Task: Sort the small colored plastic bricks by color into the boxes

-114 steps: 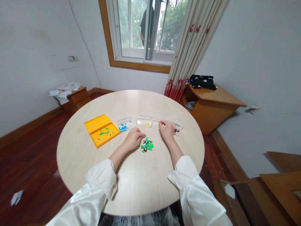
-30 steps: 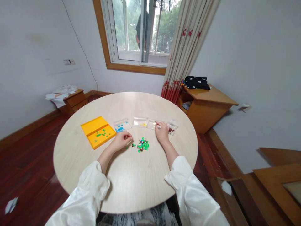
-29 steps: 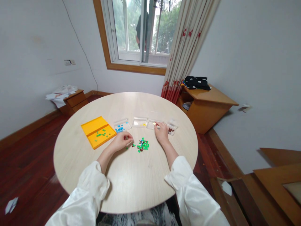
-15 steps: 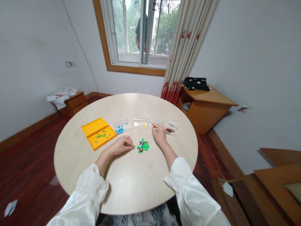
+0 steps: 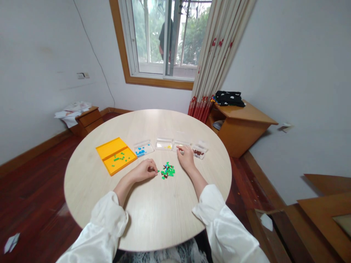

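A round counter (image 5: 164, 215) stands before a window (image 5: 149, 40). Near its middle lies a pile of blocks (image 5: 168, 171), mostly green. The left hand (image 5: 143, 170) is just beside it, the fingertips close together; I cannot tell if they grip a block. The right hand (image 5: 186, 157) is at a clear box (image 5: 182, 143), fingers bent, their grip also unclear. Around are a box with blue blocks (image 5: 150, 149), a box with yellow blocks (image 5: 163, 140), a box with brown blocks (image 5: 202, 147) and an open orange case (image 5: 110, 149).

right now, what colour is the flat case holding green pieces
The case is orange-yellow, shown in the head view.
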A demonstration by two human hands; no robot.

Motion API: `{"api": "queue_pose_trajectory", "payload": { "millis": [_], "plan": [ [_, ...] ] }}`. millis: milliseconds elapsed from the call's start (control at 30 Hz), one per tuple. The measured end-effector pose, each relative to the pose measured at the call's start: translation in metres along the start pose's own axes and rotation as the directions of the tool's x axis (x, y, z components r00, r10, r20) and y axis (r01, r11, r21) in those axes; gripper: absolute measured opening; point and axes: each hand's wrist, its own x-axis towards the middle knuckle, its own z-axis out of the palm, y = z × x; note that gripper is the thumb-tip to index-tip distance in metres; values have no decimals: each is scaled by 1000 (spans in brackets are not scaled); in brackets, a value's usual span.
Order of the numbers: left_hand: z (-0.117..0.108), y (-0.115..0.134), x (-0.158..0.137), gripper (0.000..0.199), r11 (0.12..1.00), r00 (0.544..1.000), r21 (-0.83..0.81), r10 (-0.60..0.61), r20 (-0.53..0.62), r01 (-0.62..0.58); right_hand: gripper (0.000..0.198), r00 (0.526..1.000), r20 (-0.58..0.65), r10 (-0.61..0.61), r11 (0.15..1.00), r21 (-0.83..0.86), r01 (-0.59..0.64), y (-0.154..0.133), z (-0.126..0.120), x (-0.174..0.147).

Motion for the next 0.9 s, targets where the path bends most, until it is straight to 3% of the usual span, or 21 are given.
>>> {"api": "queue_pose_trajectory", "payload": {
  "millis": [267,367,600,733,900],
  "plan": [
    [2,3,0,12,995,998,79,60,-16,-59,19,998,36,-44,998,50,42,-15,-2,-5],
    [2,7,1,11,997,996,65,53,-70,-48,18,994,71,-80,991,114,72,-24,-1,-9],
    [0,6,9,12,974,943,-227,-74,-324,-1,12,934,214,-285,929,301,215,-55,0,-23],
    [5,8,12,20,878,912,-476,-229,-339,44,11,909,250,-333,908,345,238,-67,0,-29],
    [10,11,12,26,819,882,-565,-337,-328,103,13,928,200,-315,904,362,229,-68,0,-29]
  ]
}}
